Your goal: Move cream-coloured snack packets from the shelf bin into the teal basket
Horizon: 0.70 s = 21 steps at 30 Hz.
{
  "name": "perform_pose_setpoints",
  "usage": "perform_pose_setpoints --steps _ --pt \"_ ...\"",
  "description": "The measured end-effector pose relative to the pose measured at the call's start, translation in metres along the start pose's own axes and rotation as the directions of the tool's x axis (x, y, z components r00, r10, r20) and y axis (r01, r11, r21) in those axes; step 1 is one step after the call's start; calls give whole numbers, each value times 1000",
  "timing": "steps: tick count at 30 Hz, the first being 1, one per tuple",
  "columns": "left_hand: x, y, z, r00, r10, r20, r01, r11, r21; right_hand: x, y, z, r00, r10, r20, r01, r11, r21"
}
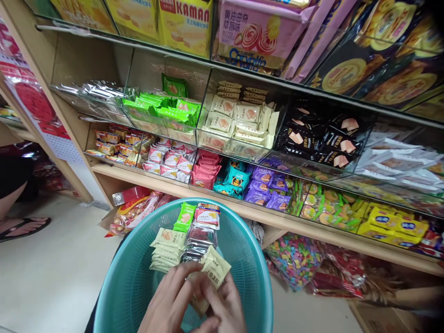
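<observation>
Holding: both hands meet over the teal basket (243, 259), pinching cream snack packets (215, 268) between them.
Left hand: the left hand (169, 300) is curled, fingers closed around the lower part of the packet bundle, thumb side towards the packets.
Right hand: the right hand (225, 303) is closed too, fingertips pressed on the packets from the right; the two hands touch.
Packets in hand: one cream packet stands tilted above the fingers, its printed face up; how many more lie under the hands cannot be told.
Already in the basket: a stack of cream packets (166, 249) at the left, a silver foil stack (199, 240) beside it, a green packet (183, 217) and a red-and-white packet (207, 216) at the far rim.
Handling: I judge these packets light, thin and crinkly, with slick film that slides packet on packet; the biscuit inside probably cracks under a hard squeeze.
Where to hold: best taken across the flat faces or by the crimped end seams, with gentle pressure.
Shelf: behind the basket the shelf (180, 187) carries clear bins of cream packets (232, 118), green packets (163, 108) and black packets (312, 136).
Floor: a sandalled foot (21, 226) of another person shows at the left.
</observation>
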<state>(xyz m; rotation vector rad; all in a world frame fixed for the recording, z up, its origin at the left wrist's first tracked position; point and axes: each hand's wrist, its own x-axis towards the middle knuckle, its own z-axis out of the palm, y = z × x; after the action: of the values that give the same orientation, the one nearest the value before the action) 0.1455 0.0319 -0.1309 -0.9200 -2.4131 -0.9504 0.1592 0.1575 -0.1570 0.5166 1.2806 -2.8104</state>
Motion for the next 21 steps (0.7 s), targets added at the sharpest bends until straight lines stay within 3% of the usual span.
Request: perform_pose_setpoints --steps 10,21 --pt "-18 -14 -4 986 164 13 -160 941 300 -3 25 7 999 53 -6 -51 981 188" --pt "-33 -34 -25 979 174 101 -195 944 265 -8 49 16 995 46 92 -66 973 223"
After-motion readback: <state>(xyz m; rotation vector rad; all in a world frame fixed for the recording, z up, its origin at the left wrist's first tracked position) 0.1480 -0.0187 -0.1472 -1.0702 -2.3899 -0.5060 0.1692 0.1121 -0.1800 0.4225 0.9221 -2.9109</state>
